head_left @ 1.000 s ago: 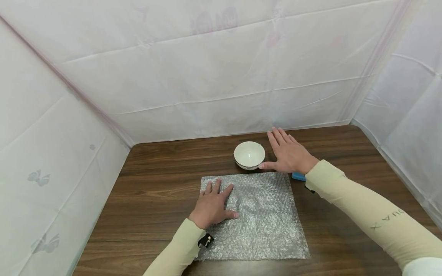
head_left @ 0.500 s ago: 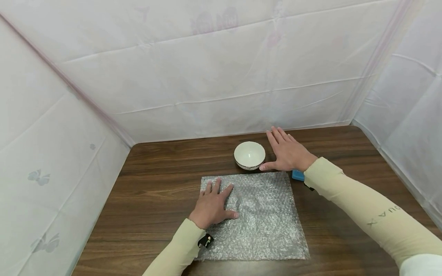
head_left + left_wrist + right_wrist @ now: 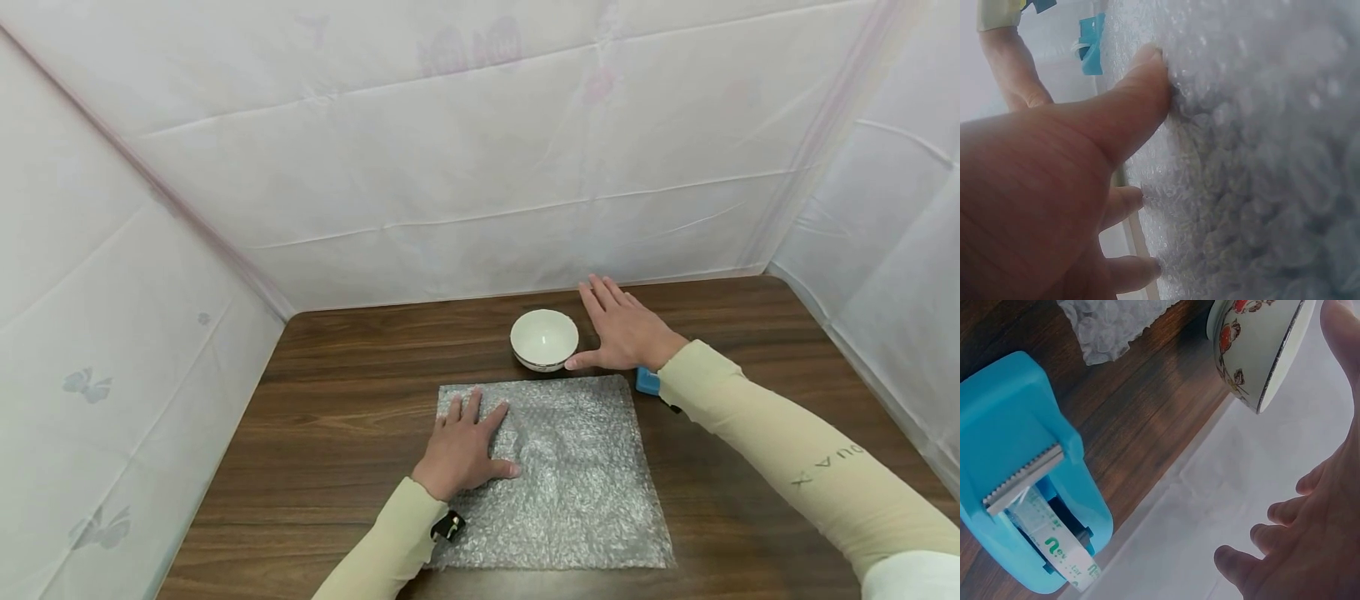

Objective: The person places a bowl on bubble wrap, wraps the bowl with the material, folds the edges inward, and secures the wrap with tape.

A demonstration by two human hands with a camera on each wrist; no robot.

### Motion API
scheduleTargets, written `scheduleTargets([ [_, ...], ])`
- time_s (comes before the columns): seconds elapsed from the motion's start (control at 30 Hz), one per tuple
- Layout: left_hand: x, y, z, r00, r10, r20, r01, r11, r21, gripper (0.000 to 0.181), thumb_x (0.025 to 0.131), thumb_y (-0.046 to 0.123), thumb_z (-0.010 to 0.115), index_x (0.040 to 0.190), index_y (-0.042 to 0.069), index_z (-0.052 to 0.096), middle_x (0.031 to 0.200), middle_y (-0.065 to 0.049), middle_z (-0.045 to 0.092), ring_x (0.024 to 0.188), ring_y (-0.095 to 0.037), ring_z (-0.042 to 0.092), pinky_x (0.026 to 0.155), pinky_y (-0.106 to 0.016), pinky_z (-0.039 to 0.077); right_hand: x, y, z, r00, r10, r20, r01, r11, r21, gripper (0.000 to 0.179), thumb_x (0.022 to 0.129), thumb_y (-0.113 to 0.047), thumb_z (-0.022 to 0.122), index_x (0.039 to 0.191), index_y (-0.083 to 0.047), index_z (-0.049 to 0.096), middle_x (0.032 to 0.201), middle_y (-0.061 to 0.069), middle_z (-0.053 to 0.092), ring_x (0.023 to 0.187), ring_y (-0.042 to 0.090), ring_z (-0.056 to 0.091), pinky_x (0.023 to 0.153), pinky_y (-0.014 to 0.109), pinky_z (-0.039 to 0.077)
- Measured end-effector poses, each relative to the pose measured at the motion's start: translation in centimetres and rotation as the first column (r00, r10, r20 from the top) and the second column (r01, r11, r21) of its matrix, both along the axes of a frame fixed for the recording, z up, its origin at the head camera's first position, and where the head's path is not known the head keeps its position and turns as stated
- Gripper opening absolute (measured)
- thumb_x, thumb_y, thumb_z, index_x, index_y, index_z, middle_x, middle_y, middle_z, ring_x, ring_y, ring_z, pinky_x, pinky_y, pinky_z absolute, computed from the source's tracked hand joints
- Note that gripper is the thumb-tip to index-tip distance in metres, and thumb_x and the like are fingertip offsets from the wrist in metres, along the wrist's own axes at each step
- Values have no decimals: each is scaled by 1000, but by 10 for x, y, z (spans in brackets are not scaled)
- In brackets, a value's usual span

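A square sheet of bubble wrap [image 3: 570,475] lies flat on the wooden table. On its left part rests my left hand [image 3: 463,454], fingers spread; the left wrist view shows the thumb [image 3: 1141,94] and fingertips against the bubbles. Just beyond the sheet's far edge stands a white bowl [image 3: 543,337], with red and brown flowers on its outside in the right wrist view. Beside the bowl, on its right, my right hand [image 3: 626,333] is held with straight fingers, the thumb close to the rim; whether it touches cannot be told.
A blue tape dispenser [image 3: 1029,425] with a serrated cutter and a roll of printed tape sits on the table right of the bubble wrap, partly hidden by the right wrist in the head view. White sheeting [image 3: 450,167] closes off the table's back and sides.
Both hands stay almost where they were. The right forearm has shifted slightly. The bowl and bubble wrap lie as before.
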State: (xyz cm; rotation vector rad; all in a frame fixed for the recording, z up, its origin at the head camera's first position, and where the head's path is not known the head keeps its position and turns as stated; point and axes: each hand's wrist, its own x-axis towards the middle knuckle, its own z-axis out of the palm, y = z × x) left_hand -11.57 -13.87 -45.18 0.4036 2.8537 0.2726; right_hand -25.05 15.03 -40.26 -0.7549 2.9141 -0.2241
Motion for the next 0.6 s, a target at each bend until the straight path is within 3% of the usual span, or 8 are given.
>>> scheduleTargets([
  [0.6,1,1,0,1000,6,-2,-6,1000,4,93,80,62,82,157,20,50,167,-26,34,153,-56,30,115,-71,37,-9,1,-5,1000,18,-5,-18,1000,-6,125,87,-70,71,165,5,8,173,30,6,161,48,7,129,60,17],
])
